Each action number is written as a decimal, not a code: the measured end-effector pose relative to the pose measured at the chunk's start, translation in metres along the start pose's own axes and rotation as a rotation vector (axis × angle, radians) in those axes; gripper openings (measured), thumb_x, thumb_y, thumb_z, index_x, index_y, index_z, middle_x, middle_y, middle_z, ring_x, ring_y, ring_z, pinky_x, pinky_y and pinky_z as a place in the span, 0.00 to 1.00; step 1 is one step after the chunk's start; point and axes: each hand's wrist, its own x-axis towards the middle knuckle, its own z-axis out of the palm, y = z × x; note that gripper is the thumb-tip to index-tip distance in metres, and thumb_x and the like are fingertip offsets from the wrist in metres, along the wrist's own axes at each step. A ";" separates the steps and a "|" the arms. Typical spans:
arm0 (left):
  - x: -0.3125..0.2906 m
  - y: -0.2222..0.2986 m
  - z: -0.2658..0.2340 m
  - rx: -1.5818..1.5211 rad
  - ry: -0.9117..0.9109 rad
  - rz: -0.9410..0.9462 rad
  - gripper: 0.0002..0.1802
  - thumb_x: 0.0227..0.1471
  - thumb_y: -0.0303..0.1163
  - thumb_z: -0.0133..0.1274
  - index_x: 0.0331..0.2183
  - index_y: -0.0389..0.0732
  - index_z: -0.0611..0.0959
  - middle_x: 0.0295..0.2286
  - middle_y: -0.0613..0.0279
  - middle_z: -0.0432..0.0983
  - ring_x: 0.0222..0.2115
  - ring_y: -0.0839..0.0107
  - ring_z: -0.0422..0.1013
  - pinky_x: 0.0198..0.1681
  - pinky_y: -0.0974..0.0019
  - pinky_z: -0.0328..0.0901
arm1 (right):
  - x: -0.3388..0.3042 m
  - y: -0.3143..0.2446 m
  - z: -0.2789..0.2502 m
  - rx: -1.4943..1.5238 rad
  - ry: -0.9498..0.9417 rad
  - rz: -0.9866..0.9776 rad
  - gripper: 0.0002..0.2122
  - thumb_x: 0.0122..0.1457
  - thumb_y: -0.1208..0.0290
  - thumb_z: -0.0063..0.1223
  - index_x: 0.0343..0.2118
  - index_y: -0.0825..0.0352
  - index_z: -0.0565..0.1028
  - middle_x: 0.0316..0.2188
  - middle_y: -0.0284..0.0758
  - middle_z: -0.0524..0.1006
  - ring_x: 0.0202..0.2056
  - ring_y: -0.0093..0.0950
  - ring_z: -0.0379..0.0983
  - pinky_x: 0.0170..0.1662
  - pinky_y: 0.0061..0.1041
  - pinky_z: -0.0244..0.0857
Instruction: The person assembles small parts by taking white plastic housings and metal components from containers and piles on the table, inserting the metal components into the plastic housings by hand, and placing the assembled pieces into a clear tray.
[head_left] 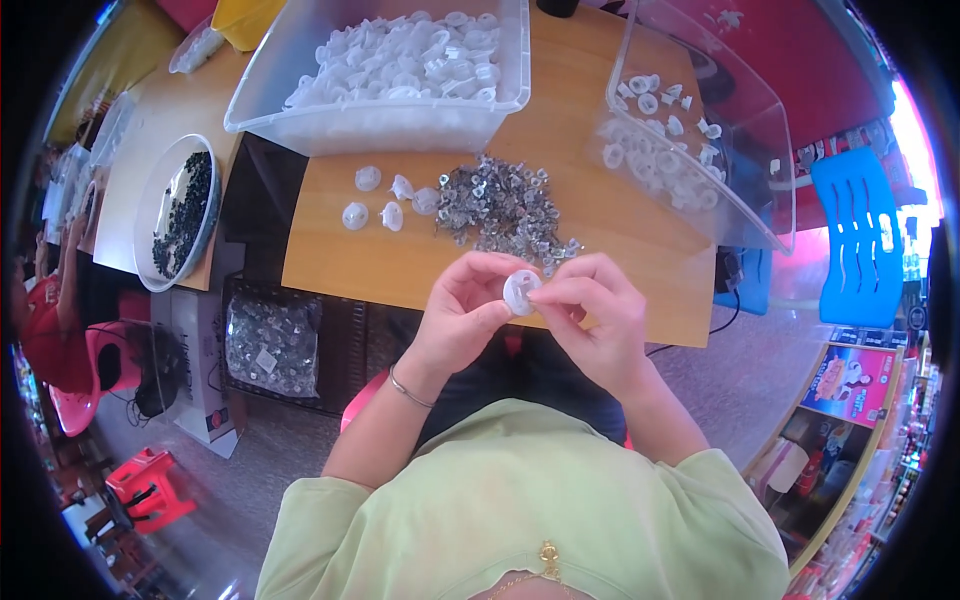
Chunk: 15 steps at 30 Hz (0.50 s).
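My left hand (460, 305) pinches a small round white plastic part (519, 293) just past the table's front edge. My right hand (597, 310) has its thumb and forefinger closed together against the face of that part. Whatever lies between those fingertips is too small to make out. Beyond my hands a heap of small metal clips (505, 205) lies on the wooden table (330, 255). Left of the heap sit several loose white plastic parts (392, 214), some touching its edge.
A large translucent bin (400, 130) full of white parts stands at the back. To the right is a clear box (760, 215) holding more white pieces. On the left, a round tray (146, 235) of dark bits rests on another table. A bag of metal pieces (272, 340) lies below.
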 end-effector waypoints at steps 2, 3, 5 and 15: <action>0.002 0.000 0.001 0.004 0.001 0.010 0.18 0.45 0.20 0.55 0.41 0.36 0.73 0.43 0.55 0.70 0.45 0.67 0.67 0.51 0.62 0.62 | 0.002 0.000 -0.001 0.005 0.002 -0.002 0.07 0.45 0.81 0.60 0.29 0.65 0.76 0.26 0.31 0.70 0.25 0.22 0.70 0.25 0.19 0.66; 0.003 0.001 0.001 0.010 0.007 0.016 0.17 0.45 0.21 0.55 0.41 0.36 0.73 0.42 0.55 0.70 0.45 0.67 0.67 0.51 0.62 0.62 | 0.002 0.000 -0.001 0.006 -0.001 -0.004 0.07 0.45 0.81 0.60 0.29 0.65 0.76 0.27 0.32 0.71 0.25 0.22 0.71 0.25 0.19 0.67; 0.004 0.000 0.003 0.016 0.016 0.019 0.17 0.45 0.21 0.55 0.40 0.37 0.73 0.42 0.56 0.70 0.46 0.66 0.67 0.51 0.61 0.62 | 0.002 0.000 -0.001 0.014 0.003 0.003 0.07 0.45 0.82 0.60 0.29 0.65 0.76 0.27 0.31 0.71 0.25 0.22 0.71 0.25 0.18 0.67; 0.011 0.004 0.007 0.122 -0.006 0.048 0.16 0.44 0.19 0.55 0.39 0.37 0.73 0.42 0.55 0.68 0.45 0.67 0.66 0.50 0.63 0.62 | 0.001 0.000 -0.005 0.010 0.022 -0.002 0.07 0.44 0.81 0.60 0.28 0.65 0.77 0.27 0.31 0.70 0.24 0.21 0.70 0.25 0.17 0.67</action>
